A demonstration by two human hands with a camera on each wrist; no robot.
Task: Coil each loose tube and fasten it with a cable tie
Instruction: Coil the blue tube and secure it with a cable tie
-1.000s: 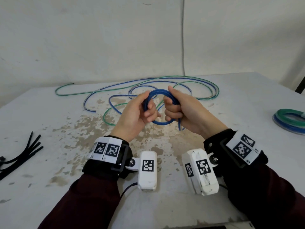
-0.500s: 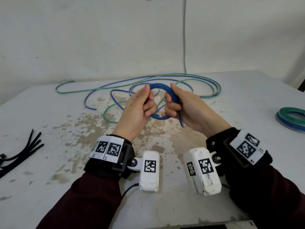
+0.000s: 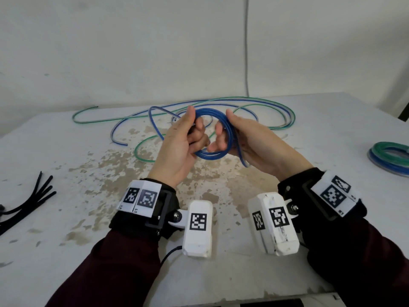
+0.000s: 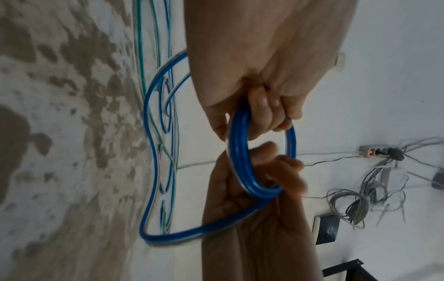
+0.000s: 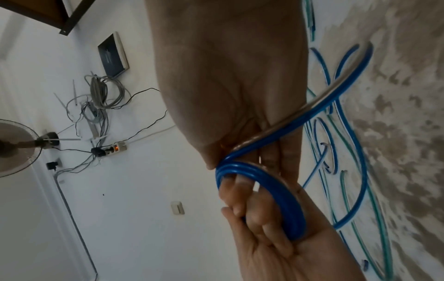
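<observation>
Head view: both hands hold a blue coil (image 3: 212, 134) above the middle of the desk (image 3: 66, 151). The left hand (image 3: 179, 149) grips the coil's left side, thumb up along it and fingers curled through the ring. The right hand (image 3: 250, 142) grips the right side, thumb on top, fingers hooked inside; a short blue tail (image 3: 240, 154) hangs below its palm. Loose tubes (image 3: 254, 107), blue and green, sprawl near the far edge. Cable ties (image 3: 26, 200) lie at the left edge, and a finished coil (image 3: 389, 154) sits at the right edge.

Left wrist view: the left hand (image 4: 259, 76) curls its fingers (image 4: 266, 112) round the coil (image 4: 242, 152); the right hand (image 4: 247, 218) clasps its lower part. The uncoiled length loops down to the desk (image 4: 60, 133).

Right wrist view: the right hand (image 5: 230, 76) pinches the coil (image 5: 273, 192), though its fingertips are mostly hidden, so how tightly is hard to tell. The left hand (image 5: 276, 252) holds the far side.
</observation>
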